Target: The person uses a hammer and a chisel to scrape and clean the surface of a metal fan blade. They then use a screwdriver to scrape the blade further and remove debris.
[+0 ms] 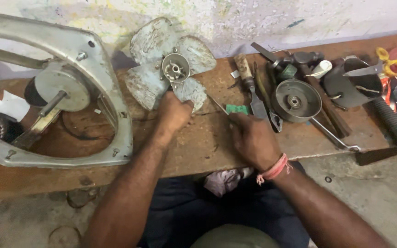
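The dusty pale-blue metal fan blade with its round grey hub lies flat on the worn brown wooden table, leaning close to the paint-flecked wall at about twelve o'clock from the person. The left hand's fingers are closed on the lower blade, at six o'clock of the hub, apparently to keep the part from turning or sliding. The left hand itself rests on the table below that blade. The right hand is curled narrow around a thin metal rod-like tool whose tip points toward ten o'clock, at the fan; what kind of tool it is cannot be told. Just past its knuckles lies a small green rectangular piece. At three o'clock of the fan sit a wooden-handled chisel and a round grey metal pulley-like cover, within reach of the right hand. At nine o'clock stands a large grey metal fan frame with a motor and shaft, set aside, clear of the hands.
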Available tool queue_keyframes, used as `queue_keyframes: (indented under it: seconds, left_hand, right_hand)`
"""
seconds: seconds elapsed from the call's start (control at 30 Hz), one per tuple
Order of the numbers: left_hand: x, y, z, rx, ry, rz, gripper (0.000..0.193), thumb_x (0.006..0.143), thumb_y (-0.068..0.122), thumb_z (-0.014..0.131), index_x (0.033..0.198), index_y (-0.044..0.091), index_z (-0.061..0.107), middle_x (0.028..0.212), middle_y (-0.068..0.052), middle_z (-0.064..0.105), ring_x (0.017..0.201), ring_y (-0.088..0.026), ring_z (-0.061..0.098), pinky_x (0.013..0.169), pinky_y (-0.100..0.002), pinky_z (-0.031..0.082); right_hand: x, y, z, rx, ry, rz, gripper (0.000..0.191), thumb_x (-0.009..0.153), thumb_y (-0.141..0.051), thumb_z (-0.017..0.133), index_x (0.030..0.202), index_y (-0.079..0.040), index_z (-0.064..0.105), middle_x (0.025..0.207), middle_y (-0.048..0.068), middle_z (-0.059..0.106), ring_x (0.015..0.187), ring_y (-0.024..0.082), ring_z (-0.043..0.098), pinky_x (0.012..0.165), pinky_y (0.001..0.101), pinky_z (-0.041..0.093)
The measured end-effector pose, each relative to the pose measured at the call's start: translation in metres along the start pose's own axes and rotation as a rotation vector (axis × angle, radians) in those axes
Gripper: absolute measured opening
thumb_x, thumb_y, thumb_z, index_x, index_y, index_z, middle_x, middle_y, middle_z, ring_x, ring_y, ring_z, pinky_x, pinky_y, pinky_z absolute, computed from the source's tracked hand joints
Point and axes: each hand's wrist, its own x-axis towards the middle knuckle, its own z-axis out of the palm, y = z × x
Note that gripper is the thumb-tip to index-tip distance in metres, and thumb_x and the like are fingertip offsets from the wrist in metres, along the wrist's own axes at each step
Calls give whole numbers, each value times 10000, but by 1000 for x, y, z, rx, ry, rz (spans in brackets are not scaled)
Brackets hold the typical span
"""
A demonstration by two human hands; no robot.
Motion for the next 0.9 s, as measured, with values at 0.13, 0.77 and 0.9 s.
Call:
queue_keyframes:
  seconds: [0.13,0.77,0.9]
  left_hand:
    - [0,-1,2,-8,-10,8,167,864,82,693,842,-83,714,651,-154,732,499,-240,730,452,-387,574]
    - [1,-1,2,6,18,22,176,866,80,696,933,-82,678,683,-194,740,520,-255,736,469,-349,561]
    - [8,-9,7,-109,-3,-44,186,832,49,669,960,-86,660,717,-189,732,513,-273,733,421,-398,578]
  right_hand:
    - [7,0,-2,12,-26,12,211,907,-129,653,1095,-51,705,922,228,714,857,447,687,730,501,542]
    - [25,3,-16,-48,-114,-64,224,921,-213,673,1107,-99,723,877,211,719,808,438,690,699,516,541]
    - [30,3,-21,-102,-184,21,227,883,-226,687,1078,-115,723,821,215,710,781,438,689,673,524,536]
